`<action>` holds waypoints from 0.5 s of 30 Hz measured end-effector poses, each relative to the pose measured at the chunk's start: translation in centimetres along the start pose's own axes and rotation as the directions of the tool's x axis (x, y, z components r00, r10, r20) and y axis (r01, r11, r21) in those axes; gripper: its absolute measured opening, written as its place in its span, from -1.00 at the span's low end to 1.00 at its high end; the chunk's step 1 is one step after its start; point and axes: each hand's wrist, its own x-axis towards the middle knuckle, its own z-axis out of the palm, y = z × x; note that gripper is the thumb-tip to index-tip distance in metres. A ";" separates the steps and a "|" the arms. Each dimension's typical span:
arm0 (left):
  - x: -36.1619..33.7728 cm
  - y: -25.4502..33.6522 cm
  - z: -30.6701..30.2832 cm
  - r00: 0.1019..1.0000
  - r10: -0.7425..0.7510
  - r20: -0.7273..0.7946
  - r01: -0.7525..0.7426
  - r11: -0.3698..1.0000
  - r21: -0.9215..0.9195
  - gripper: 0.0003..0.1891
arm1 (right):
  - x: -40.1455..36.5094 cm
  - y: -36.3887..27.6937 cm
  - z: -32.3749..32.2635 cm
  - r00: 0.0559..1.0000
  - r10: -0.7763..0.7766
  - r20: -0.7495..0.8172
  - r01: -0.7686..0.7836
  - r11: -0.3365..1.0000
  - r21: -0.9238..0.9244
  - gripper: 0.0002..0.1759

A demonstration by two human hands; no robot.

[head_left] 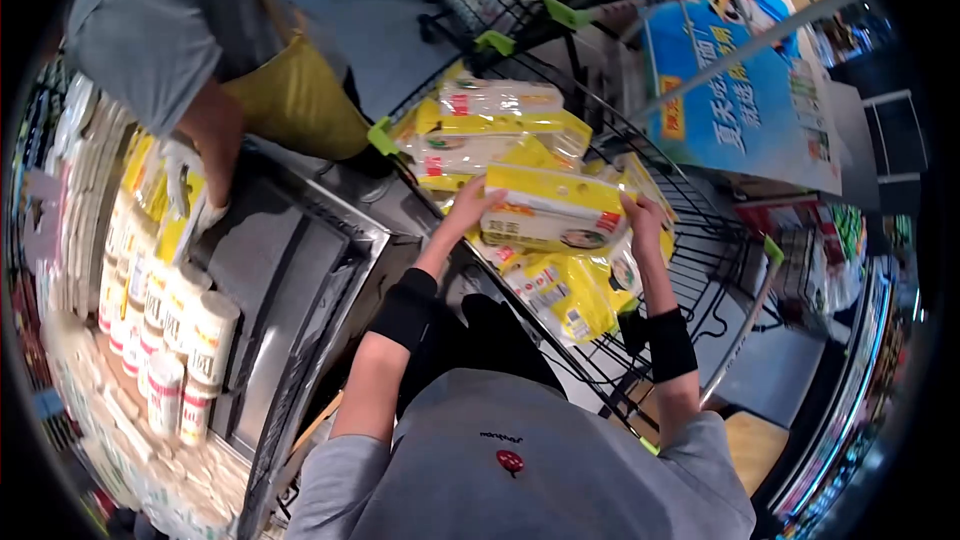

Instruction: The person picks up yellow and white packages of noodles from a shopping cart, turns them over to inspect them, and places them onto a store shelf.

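A yellow and white noodle package [553,208] is held level over the black wire cart [700,240], one end in each hand. My left hand [472,206] has its fingers closed on the package's left end. At the right end, my right hand [643,217] grips the same package. Beneath and around it, more yellow noodle packages [560,292] lie in the cart, and others [500,100] are stacked at its far end. Black bands cover both my wrists.
At the left, a co-worker [190,50] in a yellow apron reaches a gloved hand [188,185] to a shelf of upright white rolls [212,335]. A dark metal ledge [285,280] runs beside it. A blue printed box [735,90] stands beyond the cart.
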 end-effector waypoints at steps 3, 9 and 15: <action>0.0 0.4 2.0 0.979 -0.160 -0.126 0.147 0.983 -0.110 -0.69 | 3.4 2.2 -0.3 0.996 0.058 0.067 -0.061 0.997 0.043 -0.75; -1.3 -1.3 2.0 0.859 -0.418 -0.296 0.281 0.868 -0.408 -0.77 | 5.0 4.6 1.3 0.956 0.003 0.293 -0.049 0.988 0.149 -0.69; -3.0 4.9 2.9 0.881 -0.366 -0.300 0.260 0.904 -0.338 -0.80 | 4.7 5.4 1.4 0.972 0.096 0.213 -0.113 0.991 0.069 -0.69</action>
